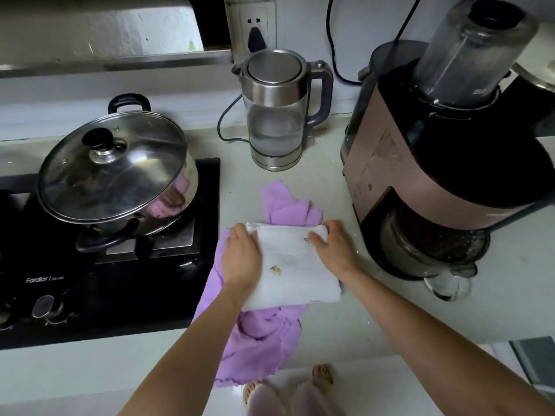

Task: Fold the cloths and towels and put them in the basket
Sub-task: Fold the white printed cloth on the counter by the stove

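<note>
A folded white cloth [295, 265] with small yellowish marks lies on the counter on top of purple cloths [264, 334]. My left hand [241, 253] rests on its left side, fingers reaching to the far left corner. My right hand [332, 244] grips the far right corner, thumb lying on top of the cloth. The purple cloths stick out beyond the white one at the back [285, 205] and hang over the counter's front edge. No basket is in view.
A lidded steel pot [117, 172] sits on the black gas hob [120, 283] at left. A glass electric kettle [277, 115] stands behind the cloths. A large pink-and-black blender machine [435, 163] is at right. The counter's front edge is near my body.
</note>
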The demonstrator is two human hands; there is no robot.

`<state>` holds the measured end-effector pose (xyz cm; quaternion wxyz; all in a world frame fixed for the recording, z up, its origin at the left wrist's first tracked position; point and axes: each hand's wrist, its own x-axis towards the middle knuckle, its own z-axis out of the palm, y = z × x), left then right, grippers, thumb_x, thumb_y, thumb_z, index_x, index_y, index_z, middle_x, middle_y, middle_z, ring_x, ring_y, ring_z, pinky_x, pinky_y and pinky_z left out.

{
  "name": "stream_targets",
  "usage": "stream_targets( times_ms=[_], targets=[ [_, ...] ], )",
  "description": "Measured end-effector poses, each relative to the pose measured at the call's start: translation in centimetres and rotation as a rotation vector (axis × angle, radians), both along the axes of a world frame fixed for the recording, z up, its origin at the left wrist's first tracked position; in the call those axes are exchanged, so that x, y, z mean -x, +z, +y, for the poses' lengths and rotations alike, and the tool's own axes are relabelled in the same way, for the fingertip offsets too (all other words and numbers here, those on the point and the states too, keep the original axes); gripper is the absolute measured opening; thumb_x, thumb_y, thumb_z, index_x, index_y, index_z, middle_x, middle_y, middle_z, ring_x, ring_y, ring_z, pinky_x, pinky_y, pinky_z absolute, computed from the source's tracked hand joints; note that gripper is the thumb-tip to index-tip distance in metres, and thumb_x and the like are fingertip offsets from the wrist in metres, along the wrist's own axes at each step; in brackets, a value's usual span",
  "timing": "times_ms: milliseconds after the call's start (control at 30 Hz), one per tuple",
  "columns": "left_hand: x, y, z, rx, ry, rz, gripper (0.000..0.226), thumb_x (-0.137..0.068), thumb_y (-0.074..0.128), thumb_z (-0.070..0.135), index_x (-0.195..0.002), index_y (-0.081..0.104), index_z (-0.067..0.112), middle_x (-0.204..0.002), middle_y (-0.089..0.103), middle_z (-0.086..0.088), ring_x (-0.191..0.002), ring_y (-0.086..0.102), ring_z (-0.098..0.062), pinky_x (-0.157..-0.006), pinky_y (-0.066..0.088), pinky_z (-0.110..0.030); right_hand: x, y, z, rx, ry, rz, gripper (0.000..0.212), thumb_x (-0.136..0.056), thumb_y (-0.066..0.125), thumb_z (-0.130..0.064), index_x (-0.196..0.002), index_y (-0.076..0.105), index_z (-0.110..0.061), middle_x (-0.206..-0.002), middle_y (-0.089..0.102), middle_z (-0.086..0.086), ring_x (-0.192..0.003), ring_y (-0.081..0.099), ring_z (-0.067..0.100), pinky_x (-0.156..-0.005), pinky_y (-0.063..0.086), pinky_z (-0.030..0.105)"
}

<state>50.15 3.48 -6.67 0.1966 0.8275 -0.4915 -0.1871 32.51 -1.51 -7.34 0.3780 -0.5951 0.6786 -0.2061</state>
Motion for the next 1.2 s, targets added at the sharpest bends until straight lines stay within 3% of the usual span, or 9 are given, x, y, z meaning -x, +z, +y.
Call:
stream_targets(
  times_ms=[133,233,367,467,533,633,700,967,1200],
  targets=[
    [-0.2,-0.4,0.7,0.127,0.035,0.009,0.023,-0.101,0.034,0.029,-0.103,0.043,0.007,-0.105,0.057,-0.012,-0.098,0.052,-0.033,-0.074,0.04,-0.04,0.4,-1.1,0.2,-0.285,-0.201,-0.334,0.059,-0.072,0.074,-0.042,-0.112,0.055,-0.003,-0.108,0.064,0.013,-0.086,0.064,0.023,-0.055,0.042,0.023],
    [0.0,-0.9,0.7,0.015,0.014,-0.03,0.023,-0.101,0.034,0.025,-0.106,0.044,0.005,-0.108,0.056,-0.013,-0.101,0.05,-0.033,-0.075,0.04,-0.041,0.3,-1.7,1.2,-0.341,-0.254,-0.415,0.054,-0.071,0.077,-0.04,-0.107,0.061,-0.003,-0.104,0.068,0.017,-0.082,0.066,0.025,-0.061,0.047,0.025],
    [-0.8,0.0,-0.2,0.107,-0.183,0.027,0.046,-0.095,0.036,0.027,-0.131,0.042,0.0,-0.132,0.049,-0.014,-0.125,0.042,-0.033,-0.103,0.033,-0.036,-0.1,1.2,1.5,-0.072,-0.17,-0.323,0.028,-0.075,0.078,-0.026,-0.087,0.059,-0.01,-0.081,0.062,0.004,-0.065,0.053,0.013,-0.054,0.04,0.021],
    [-1.8,5.0,-1.2,0.101,-0.552,0.26,0.077,-0.09,0.06,0.041,-0.15,0.021,0.013,-0.149,0.023,0.012,-0.143,0.013,-0.006,-0.112,0.009,-0.016,-0.6,5.7,1.7,0.067,0.081,-0.305,0.023,-0.077,0.076,-0.023,-0.092,0.06,-0.015,-0.079,0.062,-0.002,-0.064,0.052,0.0,-0.056,0.038,0.011],
    [-2.1,8.8,-1.8,-0.017,-0.698,0.335,0.09,-0.078,0.073,0.046,-0.149,0.022,0.025,-0.145,0.028,0.023,-0.135,0.022,0.009,-0.106,0.015,-0.005,-1.0,8.5,1.9,0.137,0.24,-0.304,0.023,-0.077,0.076,-0.021,-0.094,0.06,-0.019,-0.078,0.06,-0.008,-0.065,0.051,-0.007,-0.06,0.037,0.008],
    [-3.0,12.2,-2.4,-0.073,-0.661,0.506,0.053,-0.076,0.078,0.04,-0.124,0.056,0.032,-0.106,0.061,0.022,-0.087,0.057,0.011,-0.078,0.04,-0.01,-1.9,11.4,2.1,0.226,0.36,-0.363,0.025,-0.076,0.078,-0.019,-0.09,0.058,-0.023,-0.071,0.055,-0.014,-0.064,0.047,-0.005,-0.061,0.036,0.01],
    [-3.4,13.0,-2.1,-0.03,-0.624,0.626,0.019,-0.081,0.075,0.031,-0.096,0.07,0.021,-0.078,0.066,0.009,-0.065,0.055,-0.005,-0.063,0.041,-0.021,-2.1,12.4,2.4,0.274,0.353,-0.406,0.033,-0.072,0.082,-0.018,-0.091,0.055,-0.024,-0.076,0.056,-0.015,-0.069,0.05,-0.004,-0.066,0.039,0.01],
    [-5.8,13.9,1.3,0.142,-0.507,0.939,0.025,-0.089,0.06,0.002,-0.113,0.065,0.004,-0.105,0.07,-0.012,-0.091,0.065,-0.015,-0.079,0.053,-0.023,1.5,14.4,4.0,0.367,0.558,-0.21,0.065,-0.062,0.085,-0.024,-0.111,0.043,-0.026,-0.116,0.051,-0.018,-0.106,0.055,0.006,-0.093,0.047,0.032],
    [-5.8,14.7,1.3,0.176,-0.473,0.957,0.025,-0.091,0.058,0.004,-0.116,0.063,0.005,-0.113,0.065,-0.019,-0.097,0.062,-0.021,-0.087,0.049,-0.029,3.3,15.4,4.7,0.498,0.813,0.117,0.052,-0.069,0.067,-0.057,-0.114,0.05,-0.04,-0.129,0.038,-0.017,-0.107,0.052,0.004,-0.082,0.05,0.033]
  ],
)
